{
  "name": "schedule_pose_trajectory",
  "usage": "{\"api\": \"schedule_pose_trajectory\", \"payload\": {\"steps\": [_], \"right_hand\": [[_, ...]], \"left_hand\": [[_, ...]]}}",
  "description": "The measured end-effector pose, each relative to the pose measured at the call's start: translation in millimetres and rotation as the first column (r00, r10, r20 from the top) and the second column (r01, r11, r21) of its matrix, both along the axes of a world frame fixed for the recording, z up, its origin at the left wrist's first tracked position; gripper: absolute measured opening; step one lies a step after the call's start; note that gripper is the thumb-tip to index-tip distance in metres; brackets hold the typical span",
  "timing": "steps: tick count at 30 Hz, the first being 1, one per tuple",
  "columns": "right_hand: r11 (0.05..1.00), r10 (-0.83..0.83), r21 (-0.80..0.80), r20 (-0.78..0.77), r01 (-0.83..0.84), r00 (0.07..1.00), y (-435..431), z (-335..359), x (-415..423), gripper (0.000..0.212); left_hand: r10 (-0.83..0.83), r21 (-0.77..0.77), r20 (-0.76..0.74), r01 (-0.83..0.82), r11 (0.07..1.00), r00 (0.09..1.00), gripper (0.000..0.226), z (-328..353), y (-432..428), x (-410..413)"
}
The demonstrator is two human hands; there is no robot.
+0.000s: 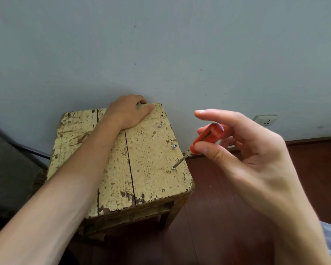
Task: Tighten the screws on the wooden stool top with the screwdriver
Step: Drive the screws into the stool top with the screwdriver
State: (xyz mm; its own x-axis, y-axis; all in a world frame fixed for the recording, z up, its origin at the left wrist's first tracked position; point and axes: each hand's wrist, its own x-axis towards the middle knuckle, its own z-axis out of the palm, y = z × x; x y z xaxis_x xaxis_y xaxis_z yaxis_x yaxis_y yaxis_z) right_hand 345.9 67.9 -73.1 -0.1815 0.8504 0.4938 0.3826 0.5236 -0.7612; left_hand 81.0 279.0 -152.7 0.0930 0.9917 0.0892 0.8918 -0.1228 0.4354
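Observation:
The wooden stool top [147, 161] is worn, cream-painted and cracked along its planks. My left hand [129, 111] grips its far edge, fingers curled over the back, thumb on top. My right hand [235, 146] pinches the red handle of the screwdriver [206, 137] between thumb and fingers, index finger stretched out above. The metal tip sits on the near screw [173, 168] by the right edge. Two more screws stand proud along that edge, the middle screw [174, 147] and the far screw [160, 124].
The stool stands against a grey wall [161, 44] on a dark red wooden floor [227, 217]. A white wall socket [265, 120] is low on the right. A dark cable and a grey object [10, 169] lie to the left.

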Motion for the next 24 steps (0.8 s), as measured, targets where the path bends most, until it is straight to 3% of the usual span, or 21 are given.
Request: {"api": "schedule_pose_trajectory", "payload": {"steps": [6, 14, 24], "right_hand": [[0.998, -0.041, 0.054, 0.043, 0.038, 0.998, 1.6, -0.1, -5.5, 0.034], [0.982, 0.131, -0.132, -0.02, -0.133, 0.991, -3.2, 3.1, 12.7, 0.058], [0.998, 0.05, -0.027, -0.011, -0.051, 0.999, 1.3, -2.1, 1.7, 0.055]], "left_hand": [[0.006, 0.0, 0.001, -0.006, 1.0, 1.0, 0.055, 1.6, -1.4, 0.6], [-0.007, 0.003, -0.005, 0.007, 1.0, 1.0, 0.055, 2.6, -2.1, 0.8], [-0.005, 0.005, -0.007, 0.005, 1.0, 1.0, 0.053, 3.9, -3.0, 2.2]]}}
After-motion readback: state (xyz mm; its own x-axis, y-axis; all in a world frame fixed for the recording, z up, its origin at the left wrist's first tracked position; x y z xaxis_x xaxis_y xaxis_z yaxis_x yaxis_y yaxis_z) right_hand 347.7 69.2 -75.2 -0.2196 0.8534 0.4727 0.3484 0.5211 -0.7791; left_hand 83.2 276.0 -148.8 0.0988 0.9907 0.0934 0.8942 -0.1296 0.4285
